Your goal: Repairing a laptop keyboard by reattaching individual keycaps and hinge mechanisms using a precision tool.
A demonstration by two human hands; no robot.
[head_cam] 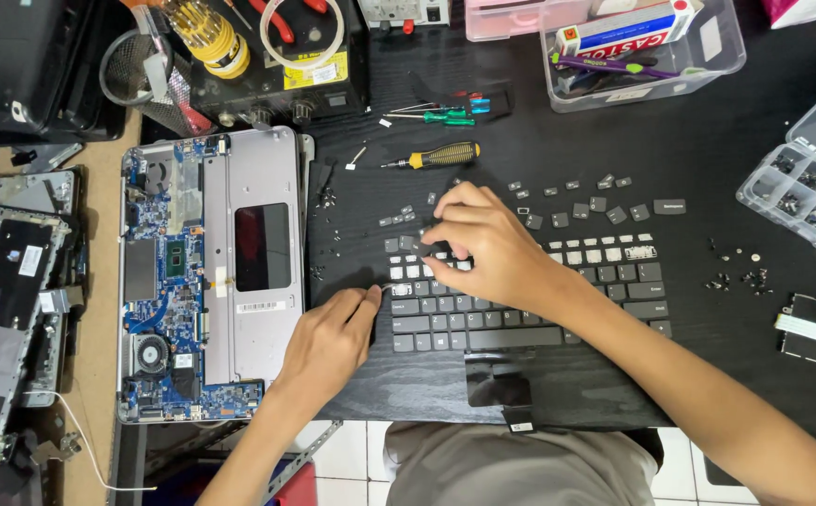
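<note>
While many keycaps already lie loose above the keyboard, my right hand fingers pinch one more key; left hand fingers press together on its left edge.

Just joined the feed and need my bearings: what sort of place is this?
Most likely an electronics repair bench. An opened laptop base lies with its circuit board bare, a laptop keyboard has loose keycaps scattered above it, and screwdrivers and a compartmented parts box sit on the black table.
</note>
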